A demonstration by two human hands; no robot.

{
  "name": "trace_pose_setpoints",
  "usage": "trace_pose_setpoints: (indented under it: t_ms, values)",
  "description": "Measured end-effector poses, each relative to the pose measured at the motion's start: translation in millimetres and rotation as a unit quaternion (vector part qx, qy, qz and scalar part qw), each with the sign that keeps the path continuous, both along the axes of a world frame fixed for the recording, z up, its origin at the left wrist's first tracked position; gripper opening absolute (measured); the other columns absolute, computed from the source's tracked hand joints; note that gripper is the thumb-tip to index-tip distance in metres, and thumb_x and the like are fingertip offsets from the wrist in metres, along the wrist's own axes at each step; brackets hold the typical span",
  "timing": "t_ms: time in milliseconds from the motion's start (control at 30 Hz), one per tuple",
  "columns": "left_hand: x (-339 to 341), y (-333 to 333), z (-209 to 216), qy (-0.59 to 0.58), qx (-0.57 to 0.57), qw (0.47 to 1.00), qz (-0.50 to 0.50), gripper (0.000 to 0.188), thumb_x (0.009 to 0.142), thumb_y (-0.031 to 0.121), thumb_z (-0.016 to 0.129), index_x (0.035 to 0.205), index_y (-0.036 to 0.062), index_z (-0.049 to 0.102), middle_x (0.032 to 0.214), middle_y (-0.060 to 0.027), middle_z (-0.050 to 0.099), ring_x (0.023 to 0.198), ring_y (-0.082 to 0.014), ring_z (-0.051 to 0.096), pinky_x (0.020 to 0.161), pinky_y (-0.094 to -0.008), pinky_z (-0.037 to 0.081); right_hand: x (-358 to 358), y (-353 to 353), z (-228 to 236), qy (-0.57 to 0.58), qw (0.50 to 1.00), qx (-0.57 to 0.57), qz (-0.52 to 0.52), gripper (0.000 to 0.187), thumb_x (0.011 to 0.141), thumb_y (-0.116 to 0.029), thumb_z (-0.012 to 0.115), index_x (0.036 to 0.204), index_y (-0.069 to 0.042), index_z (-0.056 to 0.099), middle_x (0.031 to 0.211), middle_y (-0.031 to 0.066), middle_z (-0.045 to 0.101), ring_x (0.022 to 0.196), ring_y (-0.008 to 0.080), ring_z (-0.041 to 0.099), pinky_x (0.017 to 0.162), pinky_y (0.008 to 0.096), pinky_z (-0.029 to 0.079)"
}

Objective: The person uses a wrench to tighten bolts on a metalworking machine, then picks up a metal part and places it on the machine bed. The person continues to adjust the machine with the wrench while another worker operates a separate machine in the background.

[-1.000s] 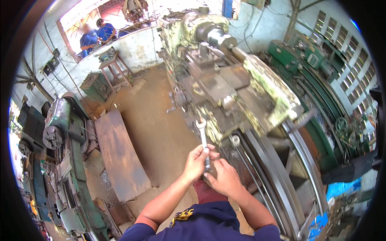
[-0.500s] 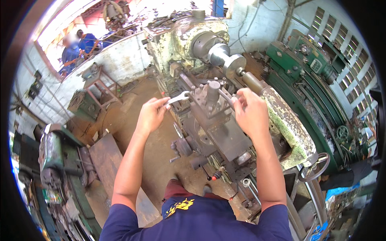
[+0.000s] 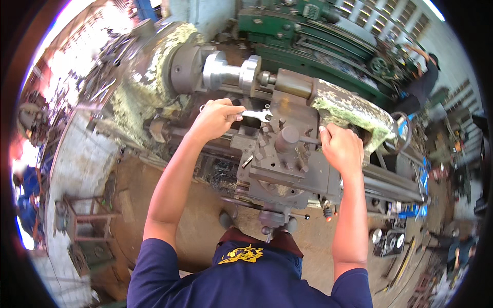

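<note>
My left hand (image 3: 220, 119) is closed around a silver open-end wrench (image 3: 251, 115). The wrench's open jaw is at a bolt on the far side of the lathe's square tool post (image 3: 277, 167); whether it grips the bolt I cannot tell. My right hand (image 3: 343, 148) grips the tool post's lever (image 3: 309, 140), which runs out from the round central knob (image 3: 287, 139). Beyond my hands, a shiny spool-shaped metal workpiece (image 3: 232, 75) sits between the chuck (image 3: 186, 70) and the tailstock (image 3: 295, 83).
Below the tool post stick out a carriage handwheel (image 3: 241, 204) and red-tipped levers (image 3: 327, 214). A green lathe (image 3: 277, 36) stands behind, with another person (image 3: 422, 82) beside it. Further people in blue are at the left edge. A small metal stand (image 3: 90, 218) is at left.
My view has swung right around the lathe, so it now lies across in front of me. The wrench has moved from the tool post's left side to its far side. My right hand stays on the lever.
</note>
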State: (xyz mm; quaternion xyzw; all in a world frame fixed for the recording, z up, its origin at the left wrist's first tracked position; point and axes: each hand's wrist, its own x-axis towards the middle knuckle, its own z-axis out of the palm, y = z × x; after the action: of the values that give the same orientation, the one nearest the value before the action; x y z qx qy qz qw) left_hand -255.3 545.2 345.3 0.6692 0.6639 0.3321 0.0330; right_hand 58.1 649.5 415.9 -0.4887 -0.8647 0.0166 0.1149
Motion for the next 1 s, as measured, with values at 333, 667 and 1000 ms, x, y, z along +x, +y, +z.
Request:
trace_pose_setpoints:
  t_ms: [333, 667, 1000]
  values:
    - [-42.0, 45.2, -0.2, 0.02, -0.054, 0.991, -0.12, 0.02, 0.087, 0.017, 0.073, 0.106, 0.0126, 0.076, 0.087, -0.011, 0.067, 0.083, -0.0325, 0.065, 0.074, -0.0397, 0.049, -9.0, 0.0, 0.9, -0.012, 0.995, -0.035, -0.089, 0.034, 0.092, -0.04, 0.056, 0.089, -0.011, 0.074, 0.088, 0.0174, 0.072, 0.088, 0.0382, 0.069, 0.08, 0.0491, 0.054]
    - [-36.6, 40.4, -5.3, -0.01, -0.058, 0.99, -0.129, 0.024, 0.086, 0.013, 0.074, 0.109, 0.0045, 0.073, 0.086, -0.0151, 0.065, 0.08, -0.0333, 0.064, 0.073, -0.0373, 0.05, -13.1, 2.0, 3.5, -0.028, 0.993, -0.032, -0.113, 0.033, 0.089, -0.042, 0.061, 0.088, -0.01, 0.072, 0.087, 0.0161, 0.073, 0.089, 0.036, 0.069, 0.079, 0.0475, 0.053]
    - [-10.9, 1.5, -3.6, 0.084, -0.065, 0.994, -0.019, 0.026, 0.093, 0.028, 0.066, 0.114, 0.0161, 0.073, 0.09, -0.0099, 0.065, 0.086, -0.0337, 0.064, 0.075, -0.0454, 0.052, -5.8, 2.0, -5.5, 0.027, 0.997, -0.002, -0.078, 0.038, 0.09, -0.044, 0.062, 0.081, -0.008, 0.067, 0.082, 0.0158, 0.071, 0.085, 0.0378, 0.068, 0.076, 0.0494, 0.052]
